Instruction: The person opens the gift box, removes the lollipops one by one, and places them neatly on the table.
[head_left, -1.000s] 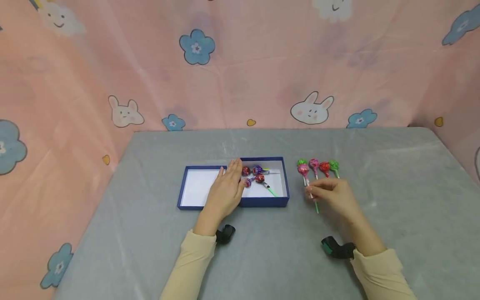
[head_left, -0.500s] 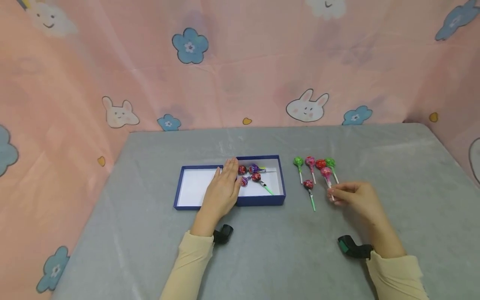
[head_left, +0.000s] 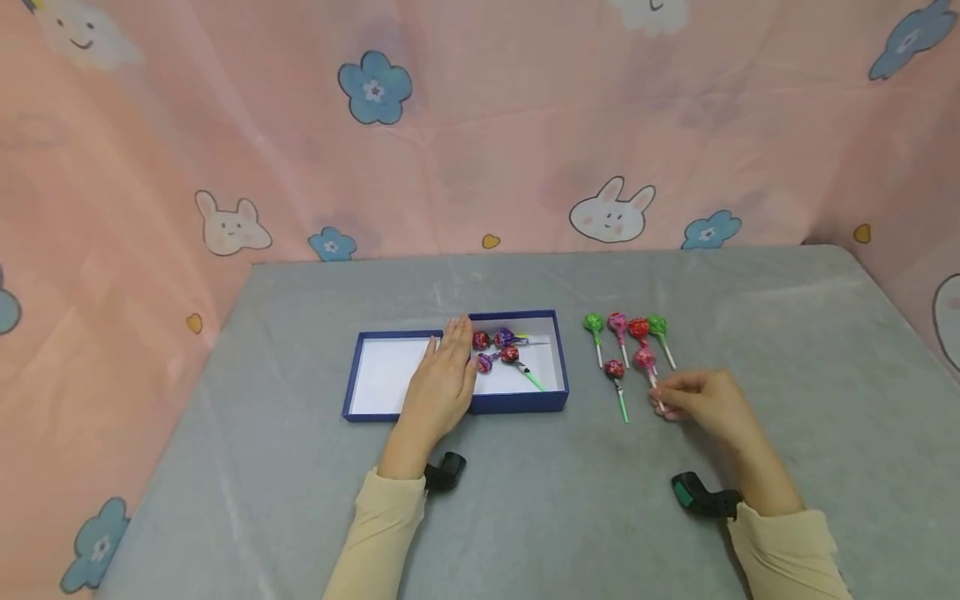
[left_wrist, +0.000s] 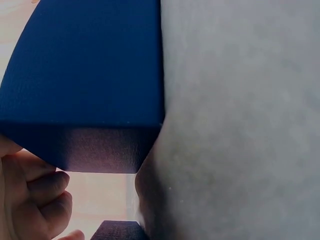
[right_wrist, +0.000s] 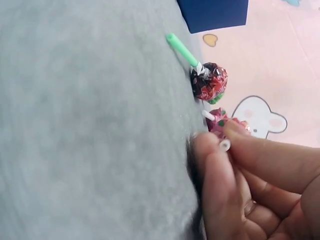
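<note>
In the head view my right hand [head_left: 697, 400] pinches the white stick of a pink lollipop [head_left: 644, 358] between thumb and fingers. Its head lies just in front of a red lollipop [head_left: 638, 327]; whether they touch cannot be told. To its left lies a dark red lollipop [head_left: 614, 368] with a green stick. My left hand [head_left: 441, 379], fingers straight, rests at the left side of a blue box [head_left: 521, 402], where a shallower blue tray or lid [head_left: 386, 375] adjoins it. Inside the box are several lollipops [head_left: 510, 354]. The left wrist view shows mostly the box's blue side [left_wrist: 90, 65].
Behind the held lollipop, a row holds a green lollipop [head_left: 594, 322], another pink lollipop [head_left: 617, 322], the red one and a second green lollipop [head_left: 657, 325]. A grey cloth covers the table [head_left: 562, 517]. A pink printed curtain [head_left: 480, 125] hangs behind it.
My right hand has carried the pink lollipop rightward, from above the dark red one to the front of the red one. My left hand keeps its place at the box.
</note>
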